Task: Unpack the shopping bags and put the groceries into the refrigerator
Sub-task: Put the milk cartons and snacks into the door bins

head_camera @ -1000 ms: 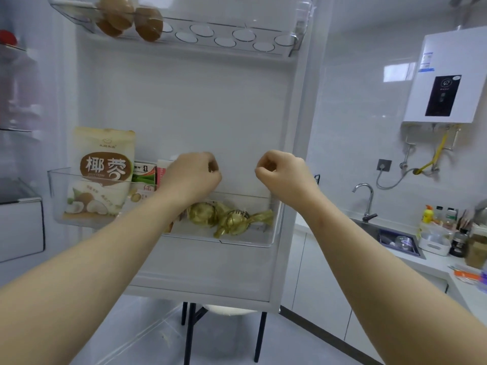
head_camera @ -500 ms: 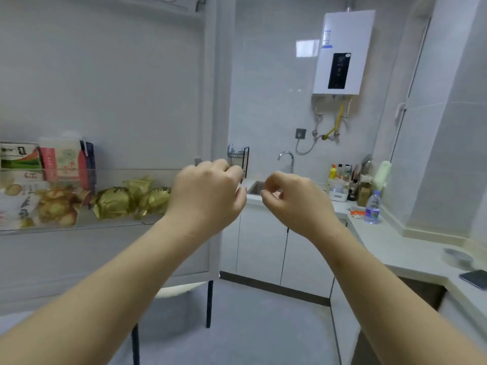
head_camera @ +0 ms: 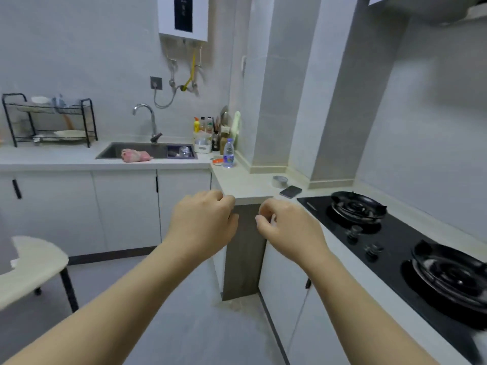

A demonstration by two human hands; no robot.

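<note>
Neither the refrigerator nor any shopping bag or grocery is in view. I face a kitchen corner. My left hand (head_camera: pixel 203 225) and my right hand (head_camera: pixel 287 230) are held out side by side at mid-frame, a little apart, in front of the counter's corner. The fingers of both are curled in and hold nothing. Both forearms reach in from the bottom edge.
A white counter (head_camera: pixel 245 185) runs along the back and right. It carries a sink (head_camera: pixel 105 151) with a pink item (head_camera: pixel 135 155), a dish rack (head_camera: pixel 50 119), a water bottle (head_camera: pixel 228 154), a phone (head_camera: pixel 290 191) and a black gas hob (head_camera: pixel 395 241). A pale table (head_camera: pixel 31 264) stands at left.
My view has swung right, from the open fridge door with its packets to the sink and hob. Both hands stay curled and hold nothing in front of me.
</note>
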